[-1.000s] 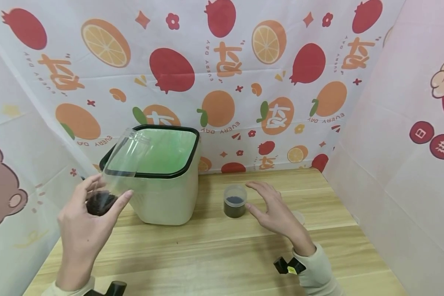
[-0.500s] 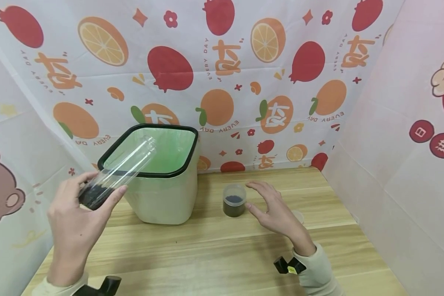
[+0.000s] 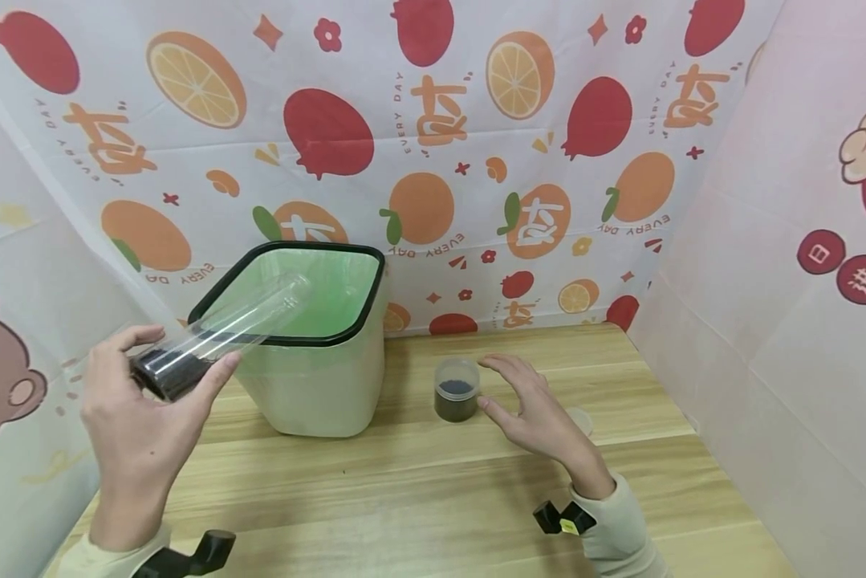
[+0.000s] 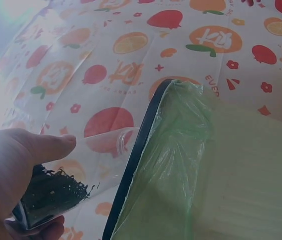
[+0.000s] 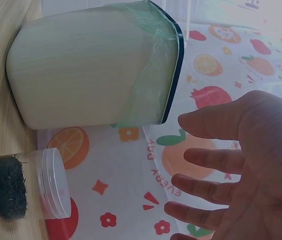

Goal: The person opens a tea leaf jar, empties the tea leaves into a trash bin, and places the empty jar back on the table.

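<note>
My left hand (image 3: 140, 417) grips the lower end of a tall clear plastic jar (image 3: 241, 317), fingers and thumb round it. The jar lies strongly tilted, its mouth over the opening of the waste bin (image 3: 324, 389). Dark shredded leaves, like dry tea, fill its bottom end; in the left wrist view the dark leaves (image 4: 56, 195) slope along the wall. My right hand (image 3: 530, 409) has its fingers spread beside a short clear jar (image 3: 456, 401) standing upright on the table. Similar dark shreds cover the bottom of this jar in the right wrist view.
A pale green liner (image 4: 170, 150) is tucked under the bin's black rim (image 3: 288, 341). Partly behind my right wrist lies a round translucent lid (image 3: 581, 421) on the wooden table (image 3: 404, 506). A fruit-print cloth (image 3: 433, 144) hangs behind, with printed sheets at both sides.
My left hand has moved left and down, and the tall jar has tipped from steep to much flatter, its mouth staying over the bin. The right hand has kept its place.
</note>
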`<state>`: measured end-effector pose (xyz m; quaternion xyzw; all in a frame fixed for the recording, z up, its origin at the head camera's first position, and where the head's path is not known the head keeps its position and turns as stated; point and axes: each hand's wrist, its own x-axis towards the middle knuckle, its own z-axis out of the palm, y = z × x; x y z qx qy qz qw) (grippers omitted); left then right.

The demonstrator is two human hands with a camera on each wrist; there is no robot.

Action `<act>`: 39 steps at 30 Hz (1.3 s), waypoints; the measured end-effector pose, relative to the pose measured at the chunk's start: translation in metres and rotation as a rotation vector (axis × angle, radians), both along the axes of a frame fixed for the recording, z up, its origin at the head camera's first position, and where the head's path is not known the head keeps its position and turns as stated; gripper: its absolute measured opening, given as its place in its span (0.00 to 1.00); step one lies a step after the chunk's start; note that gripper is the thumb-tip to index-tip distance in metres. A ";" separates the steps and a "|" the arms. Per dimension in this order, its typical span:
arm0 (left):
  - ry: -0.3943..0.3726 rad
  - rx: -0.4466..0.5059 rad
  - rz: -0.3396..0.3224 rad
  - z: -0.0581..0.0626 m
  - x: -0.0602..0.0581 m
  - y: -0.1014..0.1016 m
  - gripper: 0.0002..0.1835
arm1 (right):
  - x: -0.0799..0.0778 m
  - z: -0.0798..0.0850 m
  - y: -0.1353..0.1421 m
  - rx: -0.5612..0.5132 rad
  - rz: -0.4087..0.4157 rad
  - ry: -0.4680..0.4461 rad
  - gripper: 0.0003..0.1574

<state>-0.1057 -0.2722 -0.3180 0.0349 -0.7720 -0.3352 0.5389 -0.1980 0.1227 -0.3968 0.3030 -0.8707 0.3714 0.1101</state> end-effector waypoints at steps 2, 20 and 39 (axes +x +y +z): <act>-0.004 0.005 0.004 0.002 0.000 0.001 0.42 | 0.000 0.000 0.000 0.000 0.000 -0.002 0.34; -0.003 0.028 -0.046 0.009 -0.003 0.004 0.48 | 0.000 -0.003 0.002 -0.004 -0.002 -0.015 0.33; 0.139 0.054 -0.158 0.009 -0.014 0.006 0.43 | -0.001 -0.006 0.003 -0.009 0.021 -0.033 0.34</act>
